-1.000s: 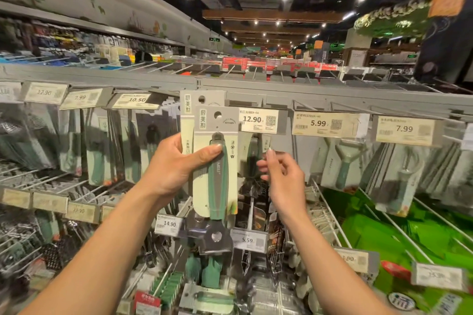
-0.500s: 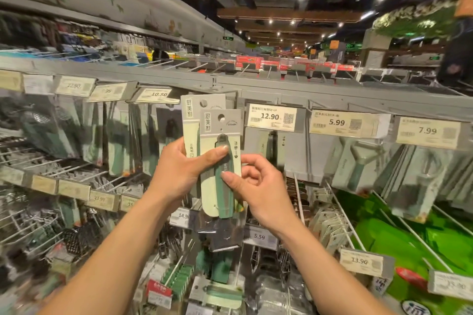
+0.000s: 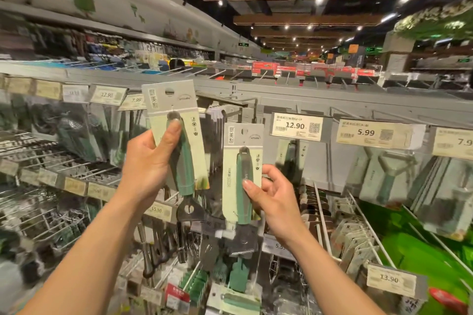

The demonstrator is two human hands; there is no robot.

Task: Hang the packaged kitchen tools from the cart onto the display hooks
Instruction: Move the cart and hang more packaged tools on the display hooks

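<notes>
My left hand [image 3: 148, 163] grips a packaged green-handled kitchen tool [image 3: 179, 135] on a pale card, held upright in front of the display. My right hand [image 3: 273, 194] pinches a second, matching packaged tool [image 3: 242, 174], held lower and to the right of the first. Both cards have a hang hole at the top. The second package sits just left of the 12.90 price tag [image 3: 297, 126], whose display hook [image 3: 289, 158] carries similar green-handled tools behind it. The cart is out of view.
Rows of wire hooks with packaged utensils fill the rack on the left [image 3: 51, 151] and below. Peelers [image 3: 386, 176] hang under the 5.99 tag [image 3: 368, 133] at right. More tagged hooks stick out lower right near the 13.90 tag [image 3: 390, 280]. A grey top rail [image 3: 332, 100] runs across.
The two packages were stacked in my left hand. My right hand took the front one and drew it down and right, while the left raised the other. The view shifted left.
</notes>
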